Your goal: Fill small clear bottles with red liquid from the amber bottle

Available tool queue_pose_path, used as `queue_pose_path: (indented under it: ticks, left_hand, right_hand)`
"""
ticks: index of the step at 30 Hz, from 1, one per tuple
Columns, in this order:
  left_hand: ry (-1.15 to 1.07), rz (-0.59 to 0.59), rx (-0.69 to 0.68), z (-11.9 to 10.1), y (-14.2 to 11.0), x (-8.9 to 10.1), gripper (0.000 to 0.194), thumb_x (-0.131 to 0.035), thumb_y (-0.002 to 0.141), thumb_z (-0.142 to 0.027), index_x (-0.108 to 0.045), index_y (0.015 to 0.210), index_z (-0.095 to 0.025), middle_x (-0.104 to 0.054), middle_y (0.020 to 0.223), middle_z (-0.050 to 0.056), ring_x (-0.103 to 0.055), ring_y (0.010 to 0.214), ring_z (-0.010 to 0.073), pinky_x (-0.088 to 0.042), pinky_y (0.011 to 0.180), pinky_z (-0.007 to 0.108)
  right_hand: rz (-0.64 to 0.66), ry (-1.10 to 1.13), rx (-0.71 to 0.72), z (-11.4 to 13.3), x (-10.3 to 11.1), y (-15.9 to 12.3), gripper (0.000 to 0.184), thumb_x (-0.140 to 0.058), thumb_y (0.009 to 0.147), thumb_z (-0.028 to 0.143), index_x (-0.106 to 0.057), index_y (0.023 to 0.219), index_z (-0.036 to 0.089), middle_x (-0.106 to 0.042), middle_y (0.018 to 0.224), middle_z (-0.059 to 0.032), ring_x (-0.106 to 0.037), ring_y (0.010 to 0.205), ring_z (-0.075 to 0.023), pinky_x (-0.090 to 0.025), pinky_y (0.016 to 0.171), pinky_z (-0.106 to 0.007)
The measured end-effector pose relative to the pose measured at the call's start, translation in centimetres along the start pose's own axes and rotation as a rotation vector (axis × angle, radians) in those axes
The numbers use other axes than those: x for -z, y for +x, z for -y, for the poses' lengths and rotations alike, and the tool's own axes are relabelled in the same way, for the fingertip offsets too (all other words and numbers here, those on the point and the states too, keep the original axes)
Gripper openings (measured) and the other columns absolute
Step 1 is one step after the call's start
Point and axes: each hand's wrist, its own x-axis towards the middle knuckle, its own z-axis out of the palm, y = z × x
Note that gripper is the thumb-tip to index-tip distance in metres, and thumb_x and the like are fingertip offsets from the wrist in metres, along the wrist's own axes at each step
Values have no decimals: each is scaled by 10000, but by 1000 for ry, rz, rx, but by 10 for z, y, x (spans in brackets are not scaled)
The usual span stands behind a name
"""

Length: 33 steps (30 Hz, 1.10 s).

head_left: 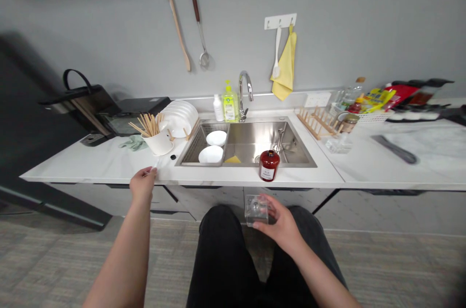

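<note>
My right hand (277,220) is closed around a clear, square-sided container (255,211), held in front of the cabinet doors above my lap. At the counter's front edge, my left hand (143,183) pinches a small, thin, pale thing (156,164) too blurred to name. A small black cap (173,156) lies just beyond that hand, beside a white pot (158,144) full of wooden chopsticks (150,124). Ahead of my right hand, a dark red bottle (268,166) with a white label stands on the counter by the sink's front rim, its neck uncovered.
The steel sink (251,139) has a basket on its left with white bowls (211,154). White plates (178,119) stand in a rack to the left. A faucet (244,94) and yellow-green soap bottle (230,104) are behind. A wooden rack (317,122) stands right.
</note>
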Motion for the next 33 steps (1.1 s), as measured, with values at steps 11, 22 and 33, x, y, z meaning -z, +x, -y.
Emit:
queue_pose_path:
  ticks: [11,22,33]
  left_hand:
    - [389,168,12,-5,34,-13,488,-776,855,-599,-865,1169,-235,-830,1177,150,-759,1046,394,-588,958,496]
    - [441,236,-33,4,45,-14,527,-724,870,-634,-869,1189,-240,-845,1187,175,-768,1084,429,-584,970,511]
    - [403,227,-48,8,46,-11,595,-704,901,-619,-812,1314,-206,-833,1287,179,-776,1126,414,-599,1016,510]
  right_hand:
    - [7,11,-7,-3,-2,5,895,-1119,630,387,-764,1441,257,-818,1457,-162,-806,1326,-428,-654,1165,-627]
    - [23,-6,3,-5,-4,2,873,-1110,640,394,-773,1434,264,-830,1433,-148,-818,1296,-412,-674,1136,-604]
    - [31,-23,0,-5,2,0,870,-1099,661,400,-761,1451,268,-825,1443,-145,-810,1314,-410,-670,1134,-598]
